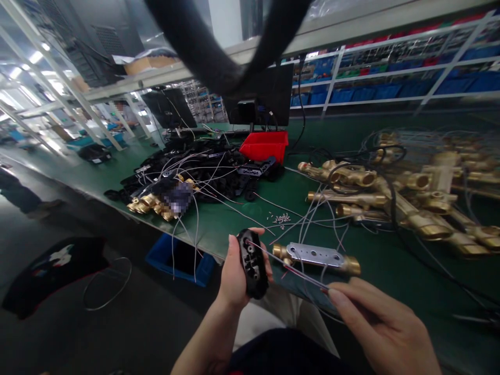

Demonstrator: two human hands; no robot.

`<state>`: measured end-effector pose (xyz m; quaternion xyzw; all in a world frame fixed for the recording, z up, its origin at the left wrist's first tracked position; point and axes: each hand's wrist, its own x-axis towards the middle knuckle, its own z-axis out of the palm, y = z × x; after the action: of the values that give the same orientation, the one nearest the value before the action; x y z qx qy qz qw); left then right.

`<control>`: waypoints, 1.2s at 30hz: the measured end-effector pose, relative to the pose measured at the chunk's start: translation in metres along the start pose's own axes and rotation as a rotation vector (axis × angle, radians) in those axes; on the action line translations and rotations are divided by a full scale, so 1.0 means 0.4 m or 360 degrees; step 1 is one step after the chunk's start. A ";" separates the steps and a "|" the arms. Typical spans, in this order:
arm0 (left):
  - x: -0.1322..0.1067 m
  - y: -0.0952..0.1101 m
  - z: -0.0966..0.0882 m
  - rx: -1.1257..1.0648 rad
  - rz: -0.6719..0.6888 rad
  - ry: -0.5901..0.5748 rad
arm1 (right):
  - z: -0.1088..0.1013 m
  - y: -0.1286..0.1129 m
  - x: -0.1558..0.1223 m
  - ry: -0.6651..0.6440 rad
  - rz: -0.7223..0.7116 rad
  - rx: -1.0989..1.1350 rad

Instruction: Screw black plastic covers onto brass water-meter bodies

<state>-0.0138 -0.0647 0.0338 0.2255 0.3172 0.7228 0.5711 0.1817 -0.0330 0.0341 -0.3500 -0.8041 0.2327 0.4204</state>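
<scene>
A person's left hand is gripping a black housing at six o'clock from a red bin, while the right hand is pinching a gray cable; a plate-topped brass fitting is lying at the housing's three o'clock.

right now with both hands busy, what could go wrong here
The thin grey cable, nearly straight between the right hand and the black housing in the left hand, could be strained by a harder pull. The small loose pieces might scatter if brushed. The brass fitting, near the edge of the green bench, could perhaps get knocked.
</scene>
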 end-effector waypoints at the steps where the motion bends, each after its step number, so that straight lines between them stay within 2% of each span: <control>1: 0.000 0.000 -0.001 0.0013 0.0014 0.0008 | 0.000 -0.001 0.000 0.0007 0.0008 -0.0001; 4: -0.002 -0.003 -0.006 0.0163 0.0114 0.0042 | 0.004 -0.005 0.001 0.0004 0.0011 0.0004; 8: -0.002 -0.007 -0.019 0.0576 0.0380 0.0150 | 0.008 -0.018 0.009 0.0001 0.0036 0.0011; 10: 0.000 -0.005 -0.022 0.0691 0.0429 0.0197 | 0.007 -0.028 0.015 0.0007 0.0036 0.0034; 17: -0.001 -0.001 -0.017 0.0717 0.0306 0.0240 | 0.018 -0.056 0.044 0.0080 -0.0195 -0.0017; 23: -0.005 0.002 -0.014 0.0438 0.0081 0.0187 | 0.046 -0.058 0.058 0.0297 -0.0399 -0.0232; 27: -0.008 0.006 -0.010 0.0346 -0.0049 0.0136 | 0.056 -0.062 0.065 0.0244 -0.0463 -0.0265; 36: -0.012 -0.001 -0.007 0.0394 -0.0048 0.0120 | 0.070 -0.074 0.075 0.0244 -0.0476 -0.0421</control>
<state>-0.0143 -0.0700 0.0318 0.2621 0.4285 0.6775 0.5373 0.1353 -0.0315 0.0543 -0.2957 -0.8363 0.0329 0.4606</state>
